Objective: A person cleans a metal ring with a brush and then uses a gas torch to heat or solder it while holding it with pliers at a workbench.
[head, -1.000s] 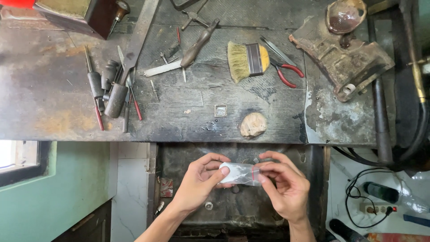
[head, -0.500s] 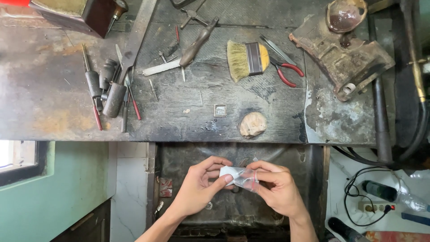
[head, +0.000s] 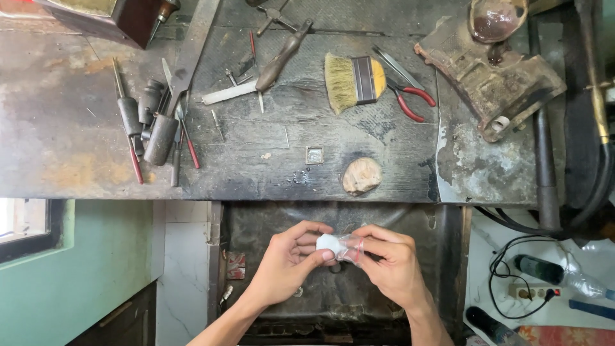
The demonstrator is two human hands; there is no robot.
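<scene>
Small clear plastic bag [head: 344, 247] with white lump inside: pinched between left hand [head: 289, 261] and right hand [head: 392, 264], fingers of both closed on it, below front edge of desk [head: 57, 154], over dark tray [head: 256, 224]. Hands closer together than a second ago; bag more bunched, less spread.

On desk: paintbrush [head: 352, 80], red-handled pliers [head: 410, 96], pale stone [head: 362, 176], small square metal piece [head: 314, 155], files and punches [head: 154, 122], rusty cast block [head: 493, 83].

Below: green wall [head: 70, 288], power strip [head: 532, 291].

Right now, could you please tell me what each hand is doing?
Left hand: fingers closed on the small clear plastic bag.
Right hand: fingers closed on the same bag's other end.
</scene>
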